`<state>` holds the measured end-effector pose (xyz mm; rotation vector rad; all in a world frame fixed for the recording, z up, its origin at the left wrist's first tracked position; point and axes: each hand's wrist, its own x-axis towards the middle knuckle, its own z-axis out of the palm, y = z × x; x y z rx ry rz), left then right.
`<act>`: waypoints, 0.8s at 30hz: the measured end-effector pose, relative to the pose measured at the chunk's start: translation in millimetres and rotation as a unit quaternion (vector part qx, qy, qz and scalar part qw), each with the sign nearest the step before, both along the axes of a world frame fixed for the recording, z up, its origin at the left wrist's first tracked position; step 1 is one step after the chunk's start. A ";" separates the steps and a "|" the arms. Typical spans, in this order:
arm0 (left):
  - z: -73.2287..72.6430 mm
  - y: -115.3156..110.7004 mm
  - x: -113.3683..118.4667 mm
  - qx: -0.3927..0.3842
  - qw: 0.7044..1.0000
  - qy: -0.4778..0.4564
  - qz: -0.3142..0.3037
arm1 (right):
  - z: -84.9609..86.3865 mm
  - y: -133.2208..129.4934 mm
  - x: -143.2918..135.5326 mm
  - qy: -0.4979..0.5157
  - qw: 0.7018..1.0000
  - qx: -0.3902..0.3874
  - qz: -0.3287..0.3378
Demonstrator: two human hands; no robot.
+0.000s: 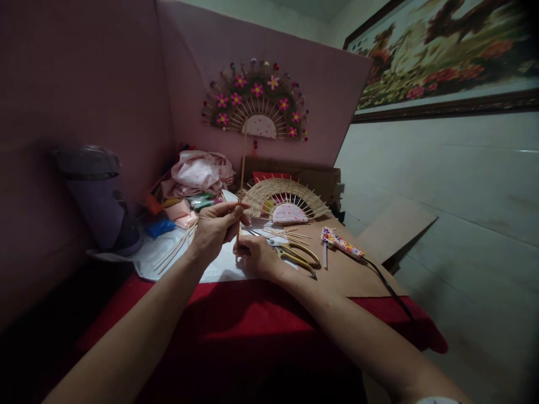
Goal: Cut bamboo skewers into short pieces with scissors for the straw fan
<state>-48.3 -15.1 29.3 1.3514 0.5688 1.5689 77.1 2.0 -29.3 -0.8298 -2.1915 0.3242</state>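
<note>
A thin wooden stick (pixel 243 163) stands nearly upright in front of me. My left hand (pixel 219 224) pinches it around the middle, and my right hand (pixel 255 255) is closed on its lower part, just above the white sheet (pixel 219 270). Gold-handled scissors (pixel 301 255) lie right beside my right hand, with several loose sticks (pixel 295 234) behind them. More thin sticks (pixel 174 251) rest left of my left hand. Behind my hands is a woven fan shape (pixel 290 188) with sticks poking out and a spotted pink-white centre.
A patterned glue gun (pixel 343 244) with a black cord lies on brown cardboard (pixel 357 283) at the right. A purple container (pixel 99 202) stands left, near bundled pink cloth (pixel 202 171). A flower-decorated fan (pixel 256 101) hangs on the pink panel (pixel 328 95). Red cloth (pixel 252 308) covers the front edge.
</note>
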 end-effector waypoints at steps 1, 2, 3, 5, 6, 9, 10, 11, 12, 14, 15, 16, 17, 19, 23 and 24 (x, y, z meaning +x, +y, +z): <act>-0.5 0.3 0.3 0.003 1.000 0.005 0.003 | 0.2 -0.3 0.0 0.000 1.000 0.001 0.003; -0.8 0.6 0.5 0.005 1.000 0.009 0.008 | 0.5 -0.7 0.0 0.002 1.000 0.002 0.004; -1.0 0.8 0.9 0.006 1.000 0.012 0.012 | 0.8 -1.1 0.0 0.003 1.000 0.003 0.004; -0.7 1.2 1.6 0.007 1.000 0.017 0.018 | 1.4 -1.7 -0.1 0.006 1.000 0.004 0.003; -0.4 1.2 2.0 0.007 1.000 0.019 0.020 | 1.6 -1.9 -0.3 0.007 1.000 0.004 0.002; 0.5 0.8 3.3 0.017 0.999 0.023 0.036 | 1.7 -1.9 -0.7 0.005 1.000 0.001 -0.002; 0.5 0.7 3.7 0.021 0.998 0.025 0.045 | 1.7 -1.9 -0.9 0.003 1.000 0.001 -0.006; 0.4 0.7 4.0 0.026 0.998 0.027 0.054 | 1.7 -1.9 -0.9 0.001 1.000 0.001 -0.008; 0.1 0.9 4.3 0.031 0.997 0.030 0.061 | 1.6 -1.8 -0.9 -0.001 1.000 0.001 -0.010; -0.6 1.6 4.7 0.039 0.996 0.035 0.071 | 1.7 -1.9 -0.9 -0.005 1.000 0.001 -0.011; -1.0 2.1 4.7 0.044 0.996 0.037 0.072 | 1.7 -1.9 -0.9 -0.006 1.000 0.000 -0.010; -1.3 2.6 4.7 0.047 0.996 0.038 0.071 | 1.7 -2.0 -0.9 -0.006 1.000 -0.001 -0.009; -1.5 3.1 4.6 0.049 0.996 0.038 0.069 | 1.8 -2.1 -0.9 -0.006 1.000 -0.001 -0.009; -1.8 3.9 4.4 0.049 0.996 0.037 0.062 | 1.9 -2.5 -0.9 -0.005 1.000 0.001 -0.009; -2.2 4.5 3.5 0.039 0.997 0.032 0.052 | 2.6 -4.2 -0.8 -0.006 1.000 0.007 -0.012; -2.3 4.6 3.2 0.038 0.997 0.031 0.052 | 2.7 -4.6 -0.7 -0.004 1.000 0.009 -0.013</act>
